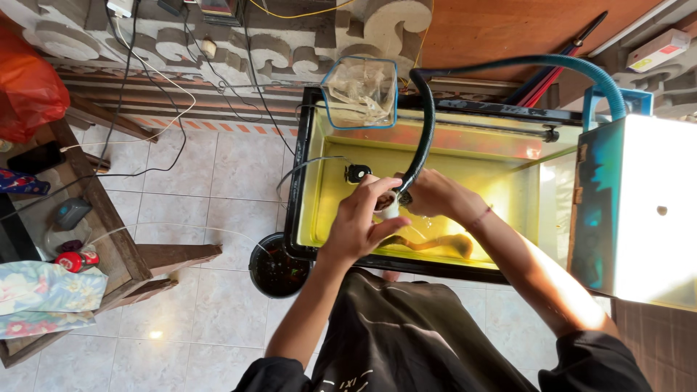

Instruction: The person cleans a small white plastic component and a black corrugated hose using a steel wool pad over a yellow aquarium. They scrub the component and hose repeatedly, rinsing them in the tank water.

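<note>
A glass aquarium (305,181) with a black frame holds shallow yellowish water. My left hand (361,221) and my right hand (432,194) meet above it, both closed around the lower end of a dark hose (425,123), where a small white fitting (390,210) shows between my fingers. The hose curves up and becomes a teal tube (573,65) running off to the right. A brownish shape (435,243), possibly driftwood, lies in the water under my hands. A small black device (356,173) sticks to the tank's inner back wall.
A clear container with a blue rim (361,93) sits on the tank's back edge. A black bucket (276,265) stands on the tiled floor at the front left corner. A wooden table (109,218) is at left. A pale box with a teal side (639,210) stands right.
</note>
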